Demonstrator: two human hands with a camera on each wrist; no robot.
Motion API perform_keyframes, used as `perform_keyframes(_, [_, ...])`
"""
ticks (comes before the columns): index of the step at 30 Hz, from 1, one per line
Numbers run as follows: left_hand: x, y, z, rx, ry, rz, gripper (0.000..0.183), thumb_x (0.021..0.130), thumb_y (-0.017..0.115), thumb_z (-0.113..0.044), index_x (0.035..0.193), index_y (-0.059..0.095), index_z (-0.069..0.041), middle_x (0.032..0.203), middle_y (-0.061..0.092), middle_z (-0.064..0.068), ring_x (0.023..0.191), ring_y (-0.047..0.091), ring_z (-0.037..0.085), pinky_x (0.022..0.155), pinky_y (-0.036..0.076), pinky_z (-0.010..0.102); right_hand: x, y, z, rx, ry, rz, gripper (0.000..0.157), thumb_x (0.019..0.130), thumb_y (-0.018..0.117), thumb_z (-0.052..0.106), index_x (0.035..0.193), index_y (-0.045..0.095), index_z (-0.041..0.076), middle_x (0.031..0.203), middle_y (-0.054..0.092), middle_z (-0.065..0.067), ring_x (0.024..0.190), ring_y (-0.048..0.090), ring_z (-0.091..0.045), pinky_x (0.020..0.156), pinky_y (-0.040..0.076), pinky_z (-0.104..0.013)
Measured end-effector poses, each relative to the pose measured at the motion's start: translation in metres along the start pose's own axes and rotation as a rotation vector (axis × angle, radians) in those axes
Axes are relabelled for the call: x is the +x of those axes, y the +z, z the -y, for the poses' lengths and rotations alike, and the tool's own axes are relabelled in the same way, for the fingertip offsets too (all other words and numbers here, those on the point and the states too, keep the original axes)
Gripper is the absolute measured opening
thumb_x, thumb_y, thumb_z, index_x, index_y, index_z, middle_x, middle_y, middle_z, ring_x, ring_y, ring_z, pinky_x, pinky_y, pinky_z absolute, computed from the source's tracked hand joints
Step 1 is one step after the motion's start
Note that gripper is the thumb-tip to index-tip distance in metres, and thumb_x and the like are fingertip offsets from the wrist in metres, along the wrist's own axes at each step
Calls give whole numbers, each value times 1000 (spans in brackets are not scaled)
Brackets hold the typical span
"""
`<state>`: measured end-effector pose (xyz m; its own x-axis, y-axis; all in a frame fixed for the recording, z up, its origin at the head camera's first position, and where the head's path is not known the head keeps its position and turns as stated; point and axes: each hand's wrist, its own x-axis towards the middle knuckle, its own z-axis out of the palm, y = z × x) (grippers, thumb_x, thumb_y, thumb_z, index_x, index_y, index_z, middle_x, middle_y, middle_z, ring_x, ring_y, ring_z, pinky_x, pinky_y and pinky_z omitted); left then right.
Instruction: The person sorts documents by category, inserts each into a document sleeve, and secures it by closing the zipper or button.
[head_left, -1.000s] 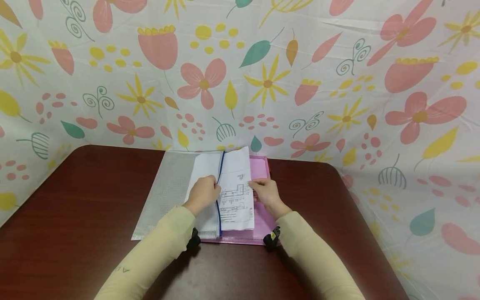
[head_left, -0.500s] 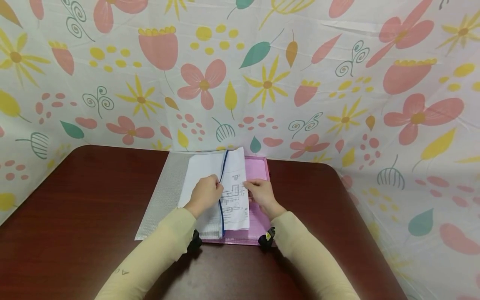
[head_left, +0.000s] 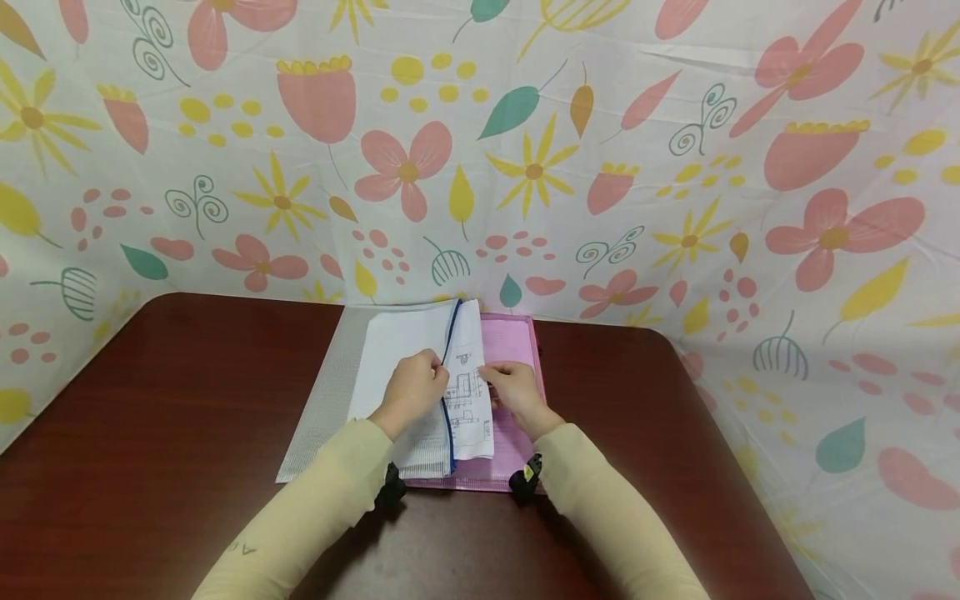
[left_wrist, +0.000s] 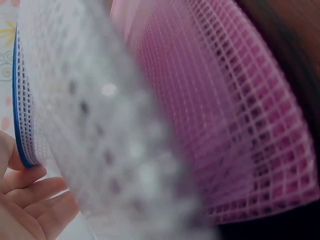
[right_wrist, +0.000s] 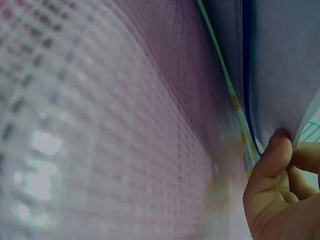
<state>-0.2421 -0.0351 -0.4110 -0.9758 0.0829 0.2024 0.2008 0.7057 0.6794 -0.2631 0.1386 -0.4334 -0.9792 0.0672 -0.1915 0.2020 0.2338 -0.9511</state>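
A clear white mesh zipper bag (head_left: 318,425) with a blue-trimmed edge lies on the table, over a pink mesh bag (head_left: 517,342). My left hand (head_left: 411,387) pinches the blue edge (left_wrist: 17,115), lifting that side of the bag, as the left wrist view shows. Sheets of paper (head_left: 472,442) with line drawings lie mostly inside the white bag; their right strip sticks out past the blue edge. At this outer side, my right hand (head_left: 517,396) pinches the paper between thumb and fingers. In the right wrist view the paper (right_wrist: 290,65) hangs beside the blue edge.
The dark reddish-brown table (head_left: 187,400) extends on both sides of the bags. Behind it hangs a white cloth (head_left: 480,150) printed with flowers and leaves, close to the bags' far edges. A dark wrist camera (head_left: 525,479) sits under each sleeve cuff.
The paper has slid left, deeper into the white bag, and my right hand has moved left with it. The white bag and my left hand have shifted slightly right.
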Motion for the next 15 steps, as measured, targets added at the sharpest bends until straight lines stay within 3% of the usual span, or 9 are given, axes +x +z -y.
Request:
perform_keyframes(6, [0,1,-1,-20,-23,0,15,89,51,-13,83,61,-4,70,61,7,57,51,15,50,38,23,-3,-6,0,-27,-2,45,25,88,63,11,107,67,-6,82,67,-10,58,57,-9,49,46,-21])
perform_keyframes(15, [0,3,-4,-40,-16,-5,14,89,50,-13,83,60,-4,73,61,8,58,50,15,49,39,24,-4,2,-2,45,-1,9,24,87,63,9,103,68,-8,75,67,-7,54,56,-8,51,49,-22])
